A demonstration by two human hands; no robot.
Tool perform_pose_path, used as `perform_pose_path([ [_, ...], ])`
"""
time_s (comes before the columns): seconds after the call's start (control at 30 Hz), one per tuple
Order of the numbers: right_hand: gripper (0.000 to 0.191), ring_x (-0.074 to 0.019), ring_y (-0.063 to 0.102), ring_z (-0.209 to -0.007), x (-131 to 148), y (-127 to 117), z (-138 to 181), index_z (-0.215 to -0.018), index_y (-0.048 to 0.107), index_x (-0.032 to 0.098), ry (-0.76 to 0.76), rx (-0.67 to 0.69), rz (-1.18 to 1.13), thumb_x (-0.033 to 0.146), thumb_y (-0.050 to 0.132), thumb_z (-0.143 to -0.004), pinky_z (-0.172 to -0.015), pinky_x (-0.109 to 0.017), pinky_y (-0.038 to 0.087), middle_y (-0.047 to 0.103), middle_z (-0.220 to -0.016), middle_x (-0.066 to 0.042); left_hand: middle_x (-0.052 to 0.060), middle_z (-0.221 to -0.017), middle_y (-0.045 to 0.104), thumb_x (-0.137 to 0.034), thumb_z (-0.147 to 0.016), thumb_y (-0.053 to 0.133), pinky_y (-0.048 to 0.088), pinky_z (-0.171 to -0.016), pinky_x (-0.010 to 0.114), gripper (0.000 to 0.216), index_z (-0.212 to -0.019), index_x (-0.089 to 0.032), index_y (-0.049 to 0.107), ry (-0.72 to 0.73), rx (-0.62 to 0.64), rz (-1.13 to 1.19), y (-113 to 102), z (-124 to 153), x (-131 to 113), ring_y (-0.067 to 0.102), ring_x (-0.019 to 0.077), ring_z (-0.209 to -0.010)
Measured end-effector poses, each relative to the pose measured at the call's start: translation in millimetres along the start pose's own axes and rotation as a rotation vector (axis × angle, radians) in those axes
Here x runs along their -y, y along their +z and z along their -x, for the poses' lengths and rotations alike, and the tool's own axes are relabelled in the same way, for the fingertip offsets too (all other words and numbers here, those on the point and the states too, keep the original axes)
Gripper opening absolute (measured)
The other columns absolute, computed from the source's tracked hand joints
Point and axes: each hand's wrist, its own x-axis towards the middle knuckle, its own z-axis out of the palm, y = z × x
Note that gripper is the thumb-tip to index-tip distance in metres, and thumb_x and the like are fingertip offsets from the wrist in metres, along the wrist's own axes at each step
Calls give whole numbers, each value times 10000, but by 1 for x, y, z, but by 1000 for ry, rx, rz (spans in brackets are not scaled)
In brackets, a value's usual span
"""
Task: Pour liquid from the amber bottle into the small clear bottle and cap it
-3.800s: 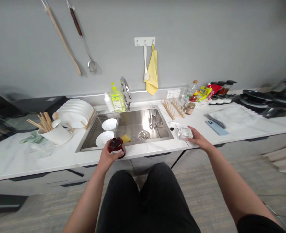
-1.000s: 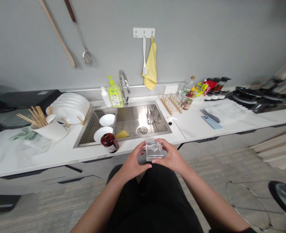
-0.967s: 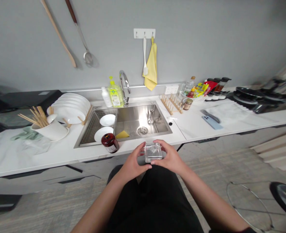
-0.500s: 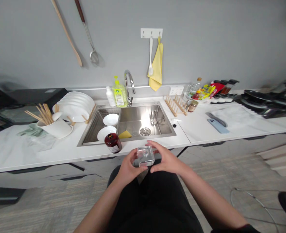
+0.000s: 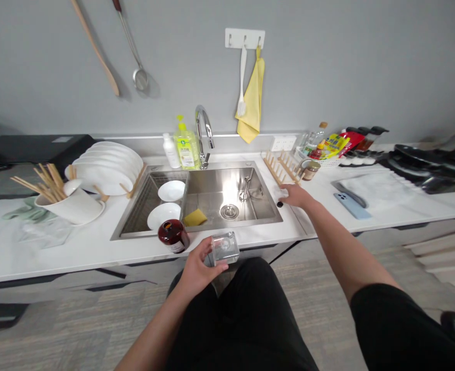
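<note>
My left hand [image 5: 196, 269] is closed around a clear square glass jar [image 5: 224, 248], holding it just off the counter's front edge, above my lap. A dark red jar [image 5: 173, 235] stands on the counter to its left. My right hand [image 5: 296, 196] is stretched out over the counter to the right of the sink, with its fingertips at a small white piece [image 5: 283, 192] beside a black dot [image 5: 279, 204]. Those fingers point away from me, so their grip is hidden.
The steel sink [image 5: 289, 220] holds two white plates [image 5: 164, 212] and a yellow sponge [image 5: 195, 217]. Stacked plates [image 5: 107, 170] and a cup of chopsticks [image 5: 67, 203] stand at the left. A wooden rack [image 5: 283, 167], a phone [image 5: 352, 204], condiments and pans lie at the right.
My right hand has let go of the clear jar and reached out to the counter right of the sink. My left hand now holds the jar alone.
</note>
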Motion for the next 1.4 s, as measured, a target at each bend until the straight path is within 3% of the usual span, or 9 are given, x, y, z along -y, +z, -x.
perform_pose_path([
  [0.27, 421, -403, 773, -1324, -2, 9, -14, -1308, 868, 123, -6, 7, -43, 345, 809, -956, -1182, -462, 559, 842, -1387, -225, 184, -1437, 795, -416, -726, 1078, 640, -1200, 631, 790, -1403, -197, 734, 3, 3, 27, -1, -9, 5, 741, 421, -1418],
  [0.37, 397, -407, 785, -1277, -7, 0, -4, -1250, 876, 137, 12, -107, -133, 404, 801, -966, -1162, -498, 576, 852, -1359, -215, 186, -1444, 791, -402, -733, 1076, 642, -1193, 639, 788, -1413, -197, 734, 2, 8, 28, -2, -9, 5, 735, 422, -1426],
  [0.5, 501, -383, 817, -1049, 11, -24, 28, -1122, 864, 191, 106, -476, -660, 610, 897, -848, -1014, -545, 647, 883, -1188, -168, 184, -1443, 789, -402, -727, 1075, 639, -1199, 621, 785, -1399, -191, 728, 3, 1, 26, -2, -4, 1, 736, 416, -1429],
  [0.6, 535, -345, 818, -1035, 58, -48, 75, -1095, 831, 259, 51, -571, -1116, 671, 947, -774, -1026, -546, 658, 878, -1073, -82, 182, -1434, 795, -398, -736, 1068, 625, -1217, 627, 775, -1396, -193, 715, 11, 2, 21, 2, 4, -4, 742, 414, -1424],
  [0.8, 350, -304, 814, -1058, 199, -80, 192, -1128, 828, 322, -202, -338, -1505, 557, 954, -901, -1042, -542, 660, 869, -1115, -40, 168, -1449, 799, -369, -750, 1059, 618, -1235, 611, 777, -1432, -213, 722, 36, 40, -9, 15, 25, -15, 742, 405, -1423],
  [0.93, 381, -297, 820, -1070, 259, -78, 230, -1151, 820, 363, -235, -238, -1632, 509, 1018, -860, -1030, -543, 673, 873, -1133, -17, 166, -1438, 807, -379, -754, 1056, 616, -1234, 614, 790, -1451, -221, 719, 50, 43, -35, 20, 39, -22, 763, 401, -1384],
  [1.1, 384, -307, 827, -1078, 279, -70, 240, -1128, 805, 350, -283, -146, -1604, 532, 1015, -864, -1049, -573, 678, 873, -1130, -26, 156, -1431, 813, -382, -775, 1044, 575, -1276, 612, 765, -1448, -227, 716, 93, 47, -74, 17, 52, -27, 783, 391, -1348],
  [1.4, 395, -268, 830, -1021, 282, -73, 245, -1131, 821, 300, -317, -155, -1599, 484, 1034, -854, -1033, -501, 677, 889, -1124, -47, 178, -1462, 799, -398, -777, 1057, 537, -1309, 628, 811, -1474, -198, 693, 107, 65, -12, 15, 70, -29, 761, 394, -1390],
])
